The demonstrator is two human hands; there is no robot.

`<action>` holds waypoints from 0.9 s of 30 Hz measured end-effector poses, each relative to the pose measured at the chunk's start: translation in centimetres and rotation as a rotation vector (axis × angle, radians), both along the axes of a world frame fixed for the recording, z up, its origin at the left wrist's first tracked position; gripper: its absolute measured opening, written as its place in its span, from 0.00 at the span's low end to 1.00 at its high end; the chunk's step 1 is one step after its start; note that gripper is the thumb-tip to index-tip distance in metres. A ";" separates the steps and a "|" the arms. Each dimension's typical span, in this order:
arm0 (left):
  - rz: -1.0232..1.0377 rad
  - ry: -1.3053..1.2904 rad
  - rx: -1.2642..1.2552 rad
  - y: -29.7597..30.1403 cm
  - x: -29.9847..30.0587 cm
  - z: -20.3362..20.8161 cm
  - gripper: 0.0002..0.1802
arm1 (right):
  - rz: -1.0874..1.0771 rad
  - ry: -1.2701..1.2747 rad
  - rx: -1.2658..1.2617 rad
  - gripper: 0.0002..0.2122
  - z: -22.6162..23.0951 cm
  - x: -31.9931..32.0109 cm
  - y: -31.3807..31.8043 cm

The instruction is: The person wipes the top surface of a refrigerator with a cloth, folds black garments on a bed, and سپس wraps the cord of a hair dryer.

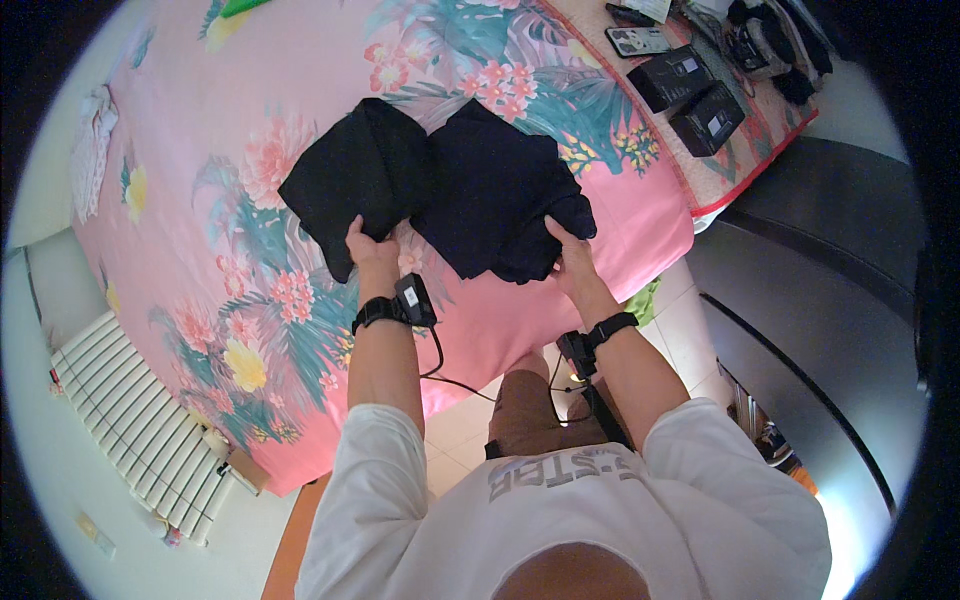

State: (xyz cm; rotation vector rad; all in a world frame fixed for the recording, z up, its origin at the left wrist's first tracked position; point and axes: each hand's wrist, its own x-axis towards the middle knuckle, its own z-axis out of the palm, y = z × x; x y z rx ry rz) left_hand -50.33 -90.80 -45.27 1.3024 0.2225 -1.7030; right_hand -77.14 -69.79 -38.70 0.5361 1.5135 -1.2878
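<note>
Two dark pieces of folded clothing lie side by side on a pink floral bedspread [270,60]. The left one, a black garment [350,165], has its near edge pinched in my left hand [372,248], thumb on top and the other fingers mostly hidden. Touching it on the right is a navy garment [490,190], rumpled at its right end. My right hand [572,262] grips that bunched near-right corner, its thumb over the cloth. Their folds hide what kind of clothing each is. A black strapped device sits on each of my wrists, with a cable running from it.
Two black boxes [708,118], a phone [638,41] and a heap of dark straps [775,45] rest on a red-edged mat at the upper right. A white radiator [140,420] stands at the lower left. Dark curved furniture [810,270] is at the right.
</note>
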 end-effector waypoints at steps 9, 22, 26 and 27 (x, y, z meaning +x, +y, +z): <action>-0.655 -1.325 -0.790 -13.1 0.9 19.4 0.32 | 0.030 -0.030 -0.041 0.25 0.3 -2.3 3.2; -1.819 -1.829 -1.062 6.0 -17.6 13.1 0.13 | 0.001 -0.056 -0.088 0.25 -1.2 -1.8 5.3; -1.856 -1.604 -0.996 10.3 -18.7 8.0 0.12 | -0.004 -0.177 -0.082 0.23 -4.0 -3.7 7.9; -1.874 -1.588 -1.003 10.8 -19.0 8.0 0.12 | -0.069 -0.296 -0.199 0.24 -3.5 -4.2 8.5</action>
